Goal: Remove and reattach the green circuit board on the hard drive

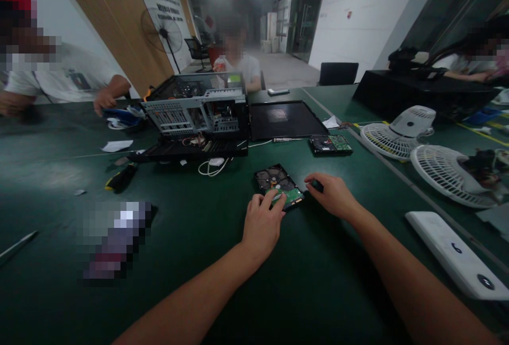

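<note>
A hard drive (275, 176) lies on the green table with its circuit board side up. My left hand (264, 220) grips its near edge, fingers resting over the green board and thumb at the side. Just right of the drive is my right hand (334, 194), its fingers curled in a pinch around a small dark thing (317, 185) that I cannot make out. A second hard drive (331, 145) sits farther back to the right, apart from both hands.
Behind the drive stands an opened computer case (194, 114), beside a black side panel (286, 118). A screwdriver (121, 178) and a pixelated phone-like object (117, 239) lie left. White fan parts (441, 173) and a white casing (453, 252) are right. Other people sit around the table.
</note>
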